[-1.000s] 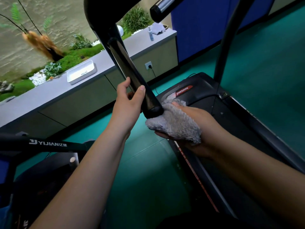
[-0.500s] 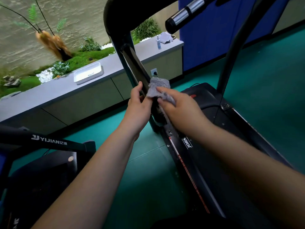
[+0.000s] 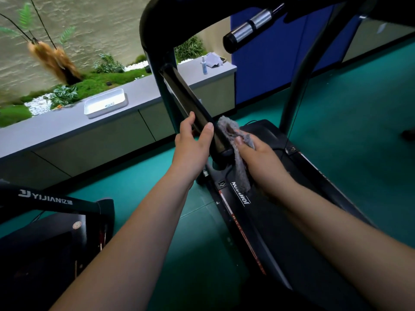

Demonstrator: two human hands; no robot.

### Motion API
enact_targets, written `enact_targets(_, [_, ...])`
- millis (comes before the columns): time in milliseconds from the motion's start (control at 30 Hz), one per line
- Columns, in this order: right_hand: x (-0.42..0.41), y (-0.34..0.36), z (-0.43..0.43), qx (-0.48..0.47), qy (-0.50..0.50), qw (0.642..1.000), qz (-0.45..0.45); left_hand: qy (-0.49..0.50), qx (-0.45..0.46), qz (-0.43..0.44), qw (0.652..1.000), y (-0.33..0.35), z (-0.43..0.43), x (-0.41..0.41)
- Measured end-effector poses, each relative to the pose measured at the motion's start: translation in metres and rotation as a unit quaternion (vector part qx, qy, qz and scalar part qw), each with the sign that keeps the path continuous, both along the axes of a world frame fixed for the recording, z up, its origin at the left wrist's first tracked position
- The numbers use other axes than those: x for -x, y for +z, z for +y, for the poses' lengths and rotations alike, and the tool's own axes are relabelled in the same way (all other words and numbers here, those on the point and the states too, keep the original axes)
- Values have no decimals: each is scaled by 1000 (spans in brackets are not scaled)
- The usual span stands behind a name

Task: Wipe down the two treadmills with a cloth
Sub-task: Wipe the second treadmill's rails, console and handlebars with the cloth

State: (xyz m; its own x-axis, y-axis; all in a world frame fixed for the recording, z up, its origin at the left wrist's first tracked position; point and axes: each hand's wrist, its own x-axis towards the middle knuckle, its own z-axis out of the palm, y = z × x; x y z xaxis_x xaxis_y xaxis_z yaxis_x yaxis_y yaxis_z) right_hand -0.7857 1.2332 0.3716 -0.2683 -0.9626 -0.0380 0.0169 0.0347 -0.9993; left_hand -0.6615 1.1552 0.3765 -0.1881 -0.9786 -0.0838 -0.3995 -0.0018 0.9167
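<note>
A black Johnson treadmill (image 3: 265, 223) fills the centre and right, its left handrail (image 3: 190, 102) slanting down toward me. My left hand (image 3: 193, 144) grips that handrail near its lower end, thumb on top. A grey fluffy cloth (image 3: 235, 142) hangs against the right side of the rail's end, and my right hand (image 3: 260, 160) holds it there with curled fingers. A second black treadmill marked Yijian (image 3: 51, 212) stands at the lower left; neither hand touches it.
A grey counter (image 3: 67, 124) runs along the back left with a white tray (image 3: 105, 104), a spray bottle (image 3: 204, 65) and another cloth. Plants and a stone wall lie behind it. Teal floor (image 3: 359, 135) surrounds the machines. A silver-and-black grip bar (image 3: 249, 32) juts overhead.
My right hand has slid the cloth from up on the handrail back down to its lower end. My left hand has kept its hold on the rail.
</note>
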Motion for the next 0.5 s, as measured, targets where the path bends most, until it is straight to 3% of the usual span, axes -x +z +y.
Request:
enact_targets(267, [12,-4,-73,-23,51,998,21,15,-8,-54,998,16,-8,-2])
enact_targets(400, [27,-10,-91,-28,79,994,65,85,67,-136,985,31,-22,8])
enact_targets(500, [64,10,-106,20,52,997,47,142,102,-168,970,41,-41,25])
